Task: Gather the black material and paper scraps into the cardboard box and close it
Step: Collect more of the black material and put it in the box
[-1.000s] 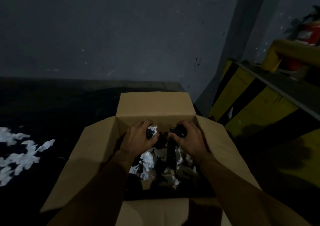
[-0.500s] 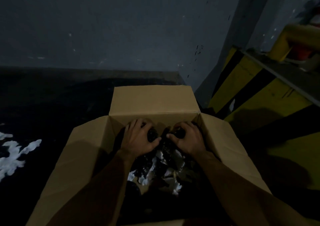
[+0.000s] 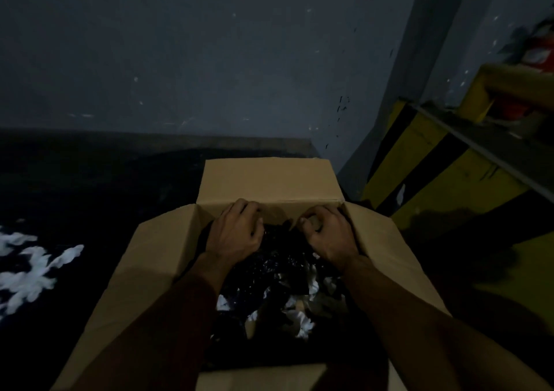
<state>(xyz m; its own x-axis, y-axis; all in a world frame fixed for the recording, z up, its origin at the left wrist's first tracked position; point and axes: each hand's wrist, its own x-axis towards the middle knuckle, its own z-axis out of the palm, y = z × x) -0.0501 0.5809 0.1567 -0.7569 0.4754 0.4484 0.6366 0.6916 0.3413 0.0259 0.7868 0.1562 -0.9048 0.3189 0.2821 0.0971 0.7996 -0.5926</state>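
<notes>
Both hands deep in the cardboard box (image 3: 266, 181) now, up against its far wall. Left hand (image 3: 236, 235) and right hand (image 3: 328, 238) each have a narrow grip, fingers curled into the black material (image 3: 278, 258), though in this gloom the right looks bunched on a fold rather than plainly seen. Low and far like that, they look to be packing the load down so the flaps can meet. Paper scraps (image 3: 302, 321) show among it, flaps splayed outward, and more white scraps (image 3: 30, 273) lie on the floor (image 3: 90, 196) well to the left, not yet gathered
</notes>
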